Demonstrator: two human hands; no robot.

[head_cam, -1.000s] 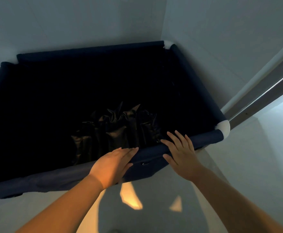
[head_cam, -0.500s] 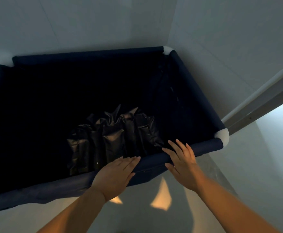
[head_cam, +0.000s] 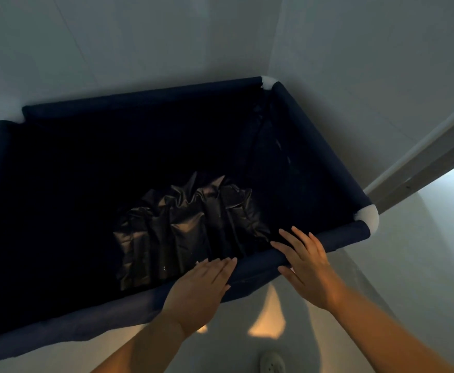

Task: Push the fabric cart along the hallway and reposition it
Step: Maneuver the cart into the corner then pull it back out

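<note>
Cart [head_cam: 139,103] fills the left and centre of the view, navy fabric bin on a tube frame, far corner tucked close into the wall corner; crumpled black plastic bag [head_cam: 185,227] lies at the bottom. Left hand [head_cam: 199,289] lies flat on the near rail, fingers [head_cam: 220,267] together, not wrapped: palm contact suits pushing. Right hand [head_cam: 309,267] sits just beside it on the rail, fingers [head_cam: 290,238] spread, likely for steering. White corner joint [head_cam: 368,216] is close to the door frame [head_cam: 422,168], so clearance is tight on the right.
</note>
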